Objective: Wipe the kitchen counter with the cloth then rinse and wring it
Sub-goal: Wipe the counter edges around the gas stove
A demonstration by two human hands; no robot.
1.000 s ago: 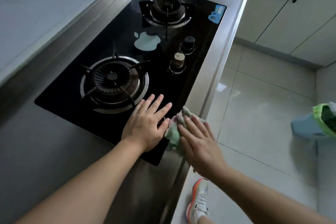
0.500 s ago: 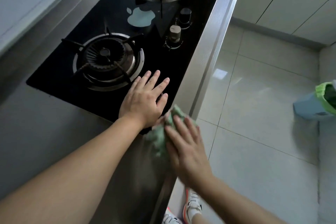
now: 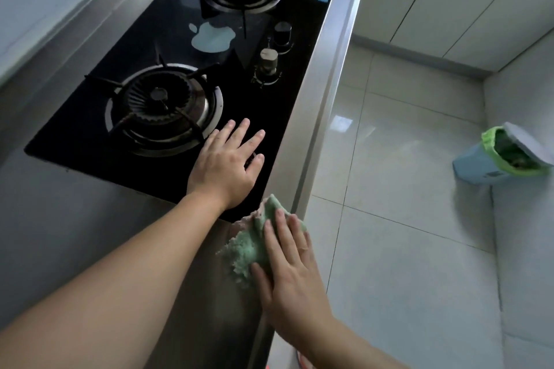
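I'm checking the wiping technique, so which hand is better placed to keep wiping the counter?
The right hand. It lies flat on the green cloth on the steel counter near its front edge, while the left hand rests bare on the black stove top.

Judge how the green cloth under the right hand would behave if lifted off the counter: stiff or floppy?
Probably floppy: the cloth lies bunched and folded under the right hand, its fuzzy edge ragged. Likely light for its size, since it looks like thin fluffy pile. On the smooth steel counter it should slide easily when pushed.
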